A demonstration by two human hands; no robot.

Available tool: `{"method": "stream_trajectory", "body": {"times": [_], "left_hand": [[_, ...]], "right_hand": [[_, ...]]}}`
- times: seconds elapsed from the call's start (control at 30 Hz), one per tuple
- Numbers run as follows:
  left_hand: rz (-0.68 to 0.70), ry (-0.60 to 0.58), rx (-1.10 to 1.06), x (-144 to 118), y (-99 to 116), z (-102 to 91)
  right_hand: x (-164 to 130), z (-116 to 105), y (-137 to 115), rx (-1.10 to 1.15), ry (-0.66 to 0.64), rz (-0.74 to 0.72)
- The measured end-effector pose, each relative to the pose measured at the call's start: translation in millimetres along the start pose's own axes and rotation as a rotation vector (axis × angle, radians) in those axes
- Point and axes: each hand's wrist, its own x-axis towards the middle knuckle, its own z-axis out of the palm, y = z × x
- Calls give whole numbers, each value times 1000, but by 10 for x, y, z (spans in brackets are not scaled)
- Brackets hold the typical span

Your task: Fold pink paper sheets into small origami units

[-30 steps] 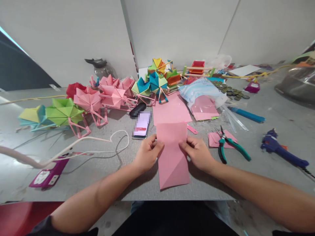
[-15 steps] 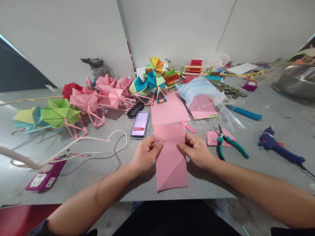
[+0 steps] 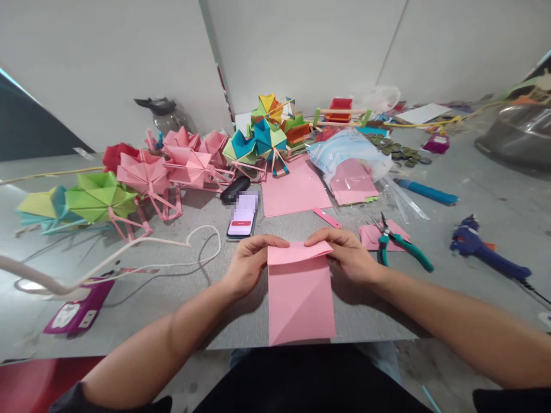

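Note:
A pink paper sheet [image 3: 300,295] lies at the near edge of the grey table [image 3: 473,229], with a diagonal crease at its lower left. Its far edge is curled up and over toward me. My left hand [image 3: 246,263] pinches that raised edge at its left corner. At the right corner my right hand [image 3: 348,254] holds the same edge. A phone [image 3: 242,217] with a lit screen lies just beyond my left hand.
Folded paper models in pink [image 3: 172,166], green [image 3: 97,198] and mixed colours [image 3: 264,137] line the back. More pink sheets [image 3: 293,189], a plastic bag [image 3: 350,158], green-handled pliers [image 3: 400,244], a blue glue gun [image 3: 486,255], a blue cutter [image 3: 426,192], coins [image 3: 400,152] and a white cable [image 3: 129,252] lie around.
The sheet lay flat under both hands before. Now both hands have lifted its far edge and are bringing it over toward me. The sheet has slid slightly nearer.

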Motion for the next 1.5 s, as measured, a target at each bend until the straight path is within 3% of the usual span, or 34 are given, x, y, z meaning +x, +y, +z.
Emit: {"method": "stream_trajectory", "body": {"times": [0.2, 0.43, 0.67, 0.93, 1.07, 1.27, 1.5], "left_hand": [[2, 11, 22, 6, 19, -17], [95, -73, 104, -22, 36, -55], [148, 56, 302, -66, -10, 45], [145, 105, 331, -71, 13, 42], [159, 32, 363, -49, 46, -1], [-57, -214, 434, 12, 70, -26], [-27, -198, 478, 21, 47, -17]], "right_hand": [[11, -77, -47, -28, -76, 8], [-10, -40, 8, 28, -137, -42], [53, -14, 91, 66, -32, 23], [99, -22, 83, -172, 50, 44], [72, -19, 58, -268, 69, 15], [13, -8, -3, -405, 19, -55], [20, -25, 0, -414, 55, -40]]}}
